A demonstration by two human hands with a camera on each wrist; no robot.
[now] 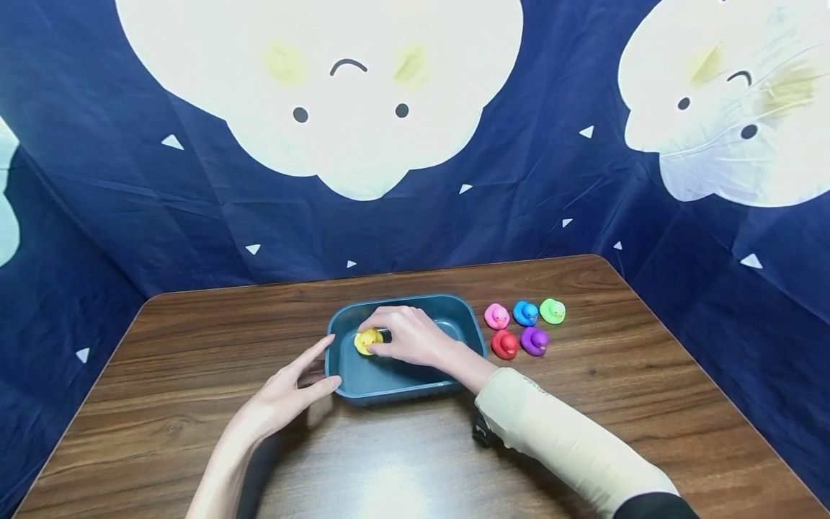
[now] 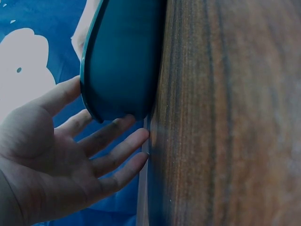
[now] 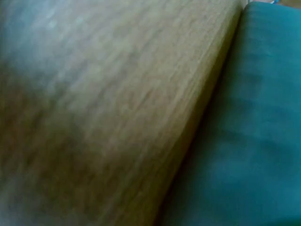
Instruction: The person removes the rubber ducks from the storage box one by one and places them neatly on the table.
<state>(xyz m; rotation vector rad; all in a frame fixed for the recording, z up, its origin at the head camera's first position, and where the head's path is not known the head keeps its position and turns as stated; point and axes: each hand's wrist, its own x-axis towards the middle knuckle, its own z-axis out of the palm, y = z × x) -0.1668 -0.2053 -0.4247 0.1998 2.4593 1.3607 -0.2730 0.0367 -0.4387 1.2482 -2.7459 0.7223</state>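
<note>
A yellow rubber duck is inside the teal plastic basin, near its left end. My right hand reaches into the basin from the right and pinches the duck between thumb and fingers. At the basin's left end, my left hand has its fingers spread, with fingertips at the rim and outer wall. In the left wrist view the left hand shows straight, parted fingers against the basin. The right wrist view catches only the basin's side and blurred wood, with the hand out of sight.
Right of the basin sit several rubber ducks in two rows: pink, blue and green behind, red and purple in front. The wooden table ends at a dark blue cloud-patterned curtain.
</note>
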